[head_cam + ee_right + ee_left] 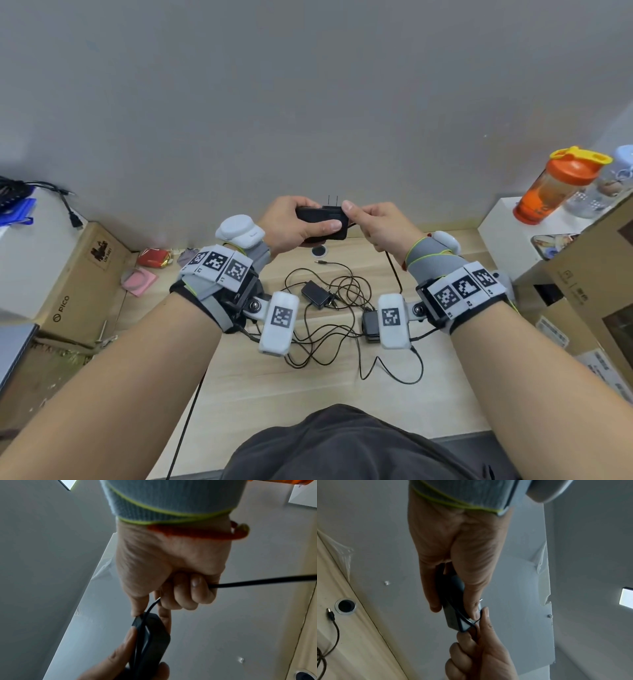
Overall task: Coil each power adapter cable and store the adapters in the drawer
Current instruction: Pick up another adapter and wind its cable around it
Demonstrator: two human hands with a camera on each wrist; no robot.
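Observation:
I hold a black power adapter up above the wooden desk, its two prongs pointing away from me. My left hand grips its body, thumb lying across the near face. My right hand pinches the thin black cable at the adapter's right end, and the other fingers curl round the cable. In the right wrist view a strand of cable lies along the adapter. Two more adapters lie on the desk in a loose tangle of cables. No drawer is in view.
A round cable hole sits at the desk's back edge, and a barrel plug lies near it. Cardboard boxes stand at the left and right. An orange shaker bottle stands on a white shelf at the right. A grey wall rises behind the desk.

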